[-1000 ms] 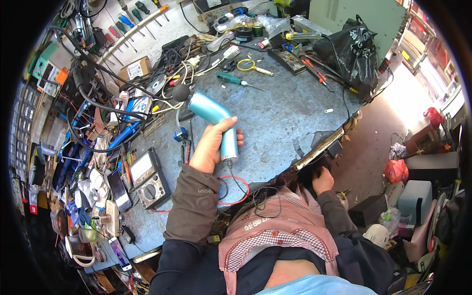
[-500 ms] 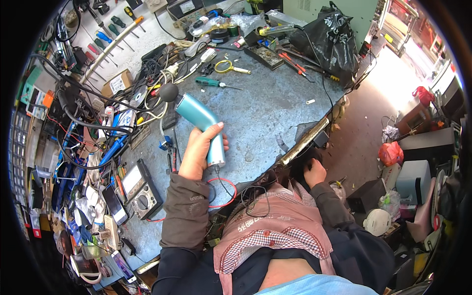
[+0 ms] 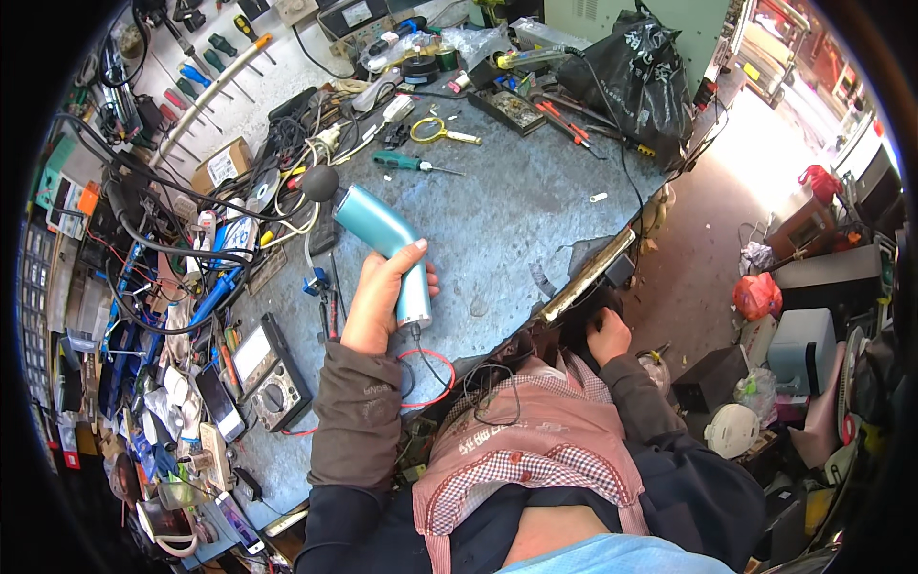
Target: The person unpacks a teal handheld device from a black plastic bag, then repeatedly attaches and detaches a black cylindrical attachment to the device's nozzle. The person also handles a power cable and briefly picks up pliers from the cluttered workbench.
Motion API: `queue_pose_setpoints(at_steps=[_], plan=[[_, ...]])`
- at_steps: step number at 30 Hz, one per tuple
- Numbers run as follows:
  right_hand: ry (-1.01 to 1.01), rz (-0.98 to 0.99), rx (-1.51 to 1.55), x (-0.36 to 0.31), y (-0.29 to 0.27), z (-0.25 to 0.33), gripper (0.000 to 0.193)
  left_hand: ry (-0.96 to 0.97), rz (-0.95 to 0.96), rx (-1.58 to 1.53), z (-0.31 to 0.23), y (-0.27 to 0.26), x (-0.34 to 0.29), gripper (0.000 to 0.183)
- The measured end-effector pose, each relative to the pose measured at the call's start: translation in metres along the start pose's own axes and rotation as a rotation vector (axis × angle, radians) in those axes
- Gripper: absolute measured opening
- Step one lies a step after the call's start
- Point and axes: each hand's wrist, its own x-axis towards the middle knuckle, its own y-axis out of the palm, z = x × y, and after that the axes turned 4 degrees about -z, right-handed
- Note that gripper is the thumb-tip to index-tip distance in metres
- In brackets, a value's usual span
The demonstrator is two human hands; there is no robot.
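Observation:
My left hand (image 3: 376, 298) grips the handle of a teal massage gun (image 3: 379, 222) above the blue worktop (image 3: 507, 230). The gun's round black ball head (image 3: 320, 183) points to the far left. A thin black cable (image 3: 422, 346) runs from the base of the handle toward my lap, and a red wire loop (image 3: 451, 368) lies beside it. My right hand (image 3: 608, 337) is down past the bench's near edge, beside a dark opening. Its fingers are curled and partly hidden in shadow, so what they hold cannot be made out.
A green-handled screwdriver (image 3: 402, 161) and a yellow-rimmed magnifier (image 3: 435, 130) lie on the far worktop. Tangled cables crowd the left, near a multimeter (image 3: 271, 387) and a phone (image 3: 221, 404). A black plastic bag (image 3: 643, 86) sits at the far right. Boxes and bags fill the floor beyond.
The whole view has shifted slightly, moving things a little to the left in the picture. Both hands keep about the same pose, the left still gripping the massage gun.

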Motion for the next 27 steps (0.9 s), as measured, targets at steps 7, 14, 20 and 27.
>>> queue_pose_setpoints(at_steps=[7,14,20,27], plan=[[0.001,-0.016,-0.013,-0.0005,0.0001,0.0016,0.015,0.007,-0.01,0.018,-0.0026,0.0028,-0.0028,0.05],[0.01,-0.014,-0.006,0.0,-0.0002,0.0017,0.016,0.006,-0.014,0.014,-0.0022,0.0033,-0.0027,0.05],[0.005,-0.002,-0.004,0.0002,-0.001,0.0008,0.016,0.005,-0.011,0.02,-0.0037,0.0046,-0.0039,0.05],[0.008,-0.005,0.005,0.0001,-0.0024,0.003,0.015,0.012,-0.005,0.019,-0.002,0.0035,-0.003,0.052]])
